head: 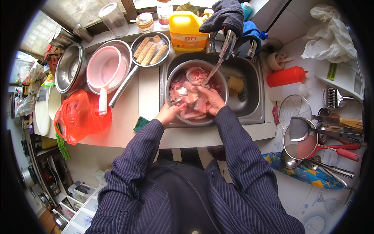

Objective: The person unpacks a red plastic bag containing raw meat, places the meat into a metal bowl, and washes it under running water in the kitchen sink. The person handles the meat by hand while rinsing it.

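Pieces of raw meat fill a round metal basin that sits in the left part of the steel sink. Water runs from the faucet into the basin. My left hand is at the basin's near left rim, thumb over the edge by the meat; its other fingers are partly hidden. My right hand reaches over the right side of the basin with its fingers on the meat; whether it grips a piece is unclear.
A scouring pad lies left of the sink; a sponge is inside it. Behind stand a yellow detergent jug and a pan of rolls. A pink strainer and a red plastic bag are left; utensils hang right.
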A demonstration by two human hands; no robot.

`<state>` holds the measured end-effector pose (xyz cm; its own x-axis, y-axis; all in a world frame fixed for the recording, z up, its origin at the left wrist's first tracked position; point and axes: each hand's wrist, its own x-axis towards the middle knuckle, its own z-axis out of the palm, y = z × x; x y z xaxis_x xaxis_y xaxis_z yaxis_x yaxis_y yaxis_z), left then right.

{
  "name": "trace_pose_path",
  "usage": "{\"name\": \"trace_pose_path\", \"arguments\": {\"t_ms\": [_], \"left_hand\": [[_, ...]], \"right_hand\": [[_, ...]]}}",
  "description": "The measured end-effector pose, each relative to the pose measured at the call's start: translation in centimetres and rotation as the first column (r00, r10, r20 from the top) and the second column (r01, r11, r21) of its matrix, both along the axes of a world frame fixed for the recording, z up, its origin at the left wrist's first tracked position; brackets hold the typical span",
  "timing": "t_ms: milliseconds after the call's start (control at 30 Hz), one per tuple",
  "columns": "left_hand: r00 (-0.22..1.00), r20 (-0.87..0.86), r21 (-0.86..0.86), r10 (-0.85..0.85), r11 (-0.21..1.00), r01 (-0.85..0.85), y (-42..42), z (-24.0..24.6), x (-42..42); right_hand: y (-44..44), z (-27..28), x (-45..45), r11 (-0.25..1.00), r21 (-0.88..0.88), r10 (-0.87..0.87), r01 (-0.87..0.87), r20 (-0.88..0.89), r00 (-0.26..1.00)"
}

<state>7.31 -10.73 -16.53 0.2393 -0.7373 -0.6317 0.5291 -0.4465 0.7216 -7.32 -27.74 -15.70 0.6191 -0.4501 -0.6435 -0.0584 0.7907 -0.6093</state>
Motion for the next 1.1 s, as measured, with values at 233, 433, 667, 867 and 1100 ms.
{"name": "trace_pose_path", "arguments": {"t_ms": [233, 433, 667, 867, 1100], "left_hand": [[0.997, 0.009, -0.012, -0.082, 0.997, 0.082, 0.2, 0.6, 0.3], [0.989, -0.14, 0.025, -0.04, 0.999, 0.044, 0.8, -0.5, 1.1], [0.985, -0.141, 0.018, -0.099, 0.995, 0.102, 0.8, -1.2, 1.5], [0.996, -0.069, 0.0, -0.049, 0.999, 0.049, 0.2, 1.1, 0.6], [0.993, -0.118, -0.002, -0.025, 1.0, 0.025, -0.5, 0.0, 0.7]], "right_hand": [[0.7, 3.8, 0.8, 0.995, -0.036, -0.086, 0.092, 0.147, 0.985], [-0.3, 7.8, 0.2, 0.894, -0.38, 0.172, -0.236, -0.196, 0.965], [-5.7, 2.8, -1.2, 0.365, -0.754, 0.049, -0.546, -0.57, 0.82], [-4.5, 1.9, 0.5, 0.562, -0.573, 0.292, -0.597, -0.537, 0.791], [-0.9, -0.7, 0.1, 0.925, -0.256, 0.183, -0.28, -0.348, 0.92]]}}
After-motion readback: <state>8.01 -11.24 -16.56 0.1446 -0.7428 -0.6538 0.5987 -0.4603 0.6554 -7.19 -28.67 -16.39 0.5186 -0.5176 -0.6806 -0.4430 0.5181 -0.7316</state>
